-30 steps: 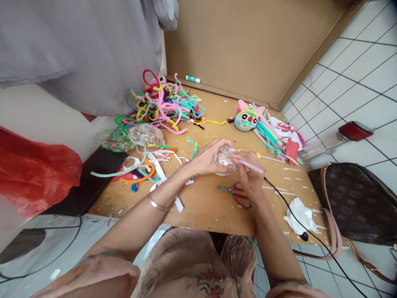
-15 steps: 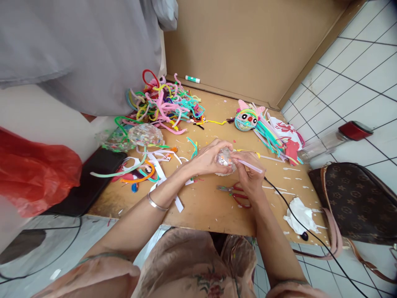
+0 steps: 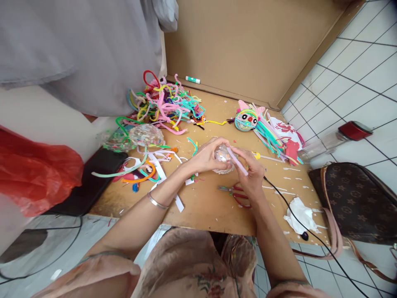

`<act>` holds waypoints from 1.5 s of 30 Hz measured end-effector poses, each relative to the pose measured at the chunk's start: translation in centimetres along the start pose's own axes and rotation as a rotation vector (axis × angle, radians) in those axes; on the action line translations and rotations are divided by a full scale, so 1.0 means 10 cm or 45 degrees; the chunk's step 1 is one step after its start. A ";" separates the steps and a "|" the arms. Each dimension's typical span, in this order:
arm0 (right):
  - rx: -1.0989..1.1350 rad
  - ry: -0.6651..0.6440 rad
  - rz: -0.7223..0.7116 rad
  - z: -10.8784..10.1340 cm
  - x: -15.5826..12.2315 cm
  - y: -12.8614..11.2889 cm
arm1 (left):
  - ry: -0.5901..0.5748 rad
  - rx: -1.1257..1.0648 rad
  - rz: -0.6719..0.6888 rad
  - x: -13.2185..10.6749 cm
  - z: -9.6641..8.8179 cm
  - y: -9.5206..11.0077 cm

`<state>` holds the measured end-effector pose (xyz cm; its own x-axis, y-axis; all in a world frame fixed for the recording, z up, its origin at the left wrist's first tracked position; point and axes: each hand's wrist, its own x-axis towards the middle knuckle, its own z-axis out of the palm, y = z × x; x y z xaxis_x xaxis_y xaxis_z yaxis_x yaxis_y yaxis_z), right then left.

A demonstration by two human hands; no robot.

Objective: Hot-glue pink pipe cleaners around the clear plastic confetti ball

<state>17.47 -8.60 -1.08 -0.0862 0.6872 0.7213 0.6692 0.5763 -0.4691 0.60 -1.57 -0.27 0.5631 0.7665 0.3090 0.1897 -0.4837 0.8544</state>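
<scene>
A clear ball-shaped object (image 3: pixel 222 154) with bits of colour showing in it is in my left hand (image 3: pixel 208 156), the fingers curled around its top and side. My right hand (image 3: pixel 253 174) pinches a pale pink pipe cleaner (image 3: pixel 238 163), whose upper end lies against the ball near my left fingertips. Just below the hands, red-handled scissors (image 3: pixel 239 193) rest on the table. Further back and to the right lies a pipe-cleaner figure (image 3: pixel 247 120) with eyes, a red nose and pink ears.
A heap of coloured pipe cleaners (image 3: pixel 166 101) fills the back left of the table (image 3: pixel 198 207). Nearer are a clear plastic bag (image 3: pixel 145 135) and paper strips. A glue stick (image 3: pixel 192 79), a bottle (image 3: pixel 325 145), a brown handbag (image 3: pixel 356 198) and a crumpled tissue (image 3: pixel 299 216) lie around.
The pale pink pipe cleaner has turned to a steeper slant across the ball, its upper end now nearer my left fingertips. My right fingers have shifted along it.
</scene>
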 end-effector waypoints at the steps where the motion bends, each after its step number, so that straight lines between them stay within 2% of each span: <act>1: 0.016 0.012 0.012 0.00 0.00 0.00 | 0.003 -0.049 -0.021 0.00 -0.01 -0.01; 6: 0.045 0.068 0.082 -0.02 0.03 0.01 | 0.042 -0.390 -0.164 0.01 -0.05 -0.05; 8: 0.016 0.020 0.146 -0.03 0.04 0.02 | 0.088 -0.501 -0.213 0.02 -0.06 -0.07; 13: 0.007 -0.227 0.289 0.03 0.00 0.06 | 0.150 -0.703 -0.292 0.05 -0.08 -0.11; 20: -0.072 -0.247 0.413 0.14 -0.02 -0.03 | 0.140 -0.942 -0.310 0.05 -0.03 -0.12; 26: -0.101 -0.194 0.447 0.15 -0.02 -0.05 | 0.128 -0.959 -0.272 0.05 0.02 -0.16; 31: -0.091 -0.155 0.444 0.15 -0.02 -0.04 | 0.039 -0.955 -0.229 0.03 -0.01 -0.18; 37: 0.002 -0.140 0.450 0.14 -0.03 0.01 | -0.053 -0.853 -0.235 0.03 -0.09 -0.12; 45: 0.046 -0.203 0.421 0.13 -0.04 0.06 | 0.014 -0.724 -0.218 0.04 -0.07 -0.05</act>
<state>16.95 -7.92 -2.33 0.0145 0.8978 0.4402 0.6536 0.3246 -0.6837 0.16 -0.77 -0.29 0.5538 0.8193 0.1488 -0.1854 -0.0529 0.9812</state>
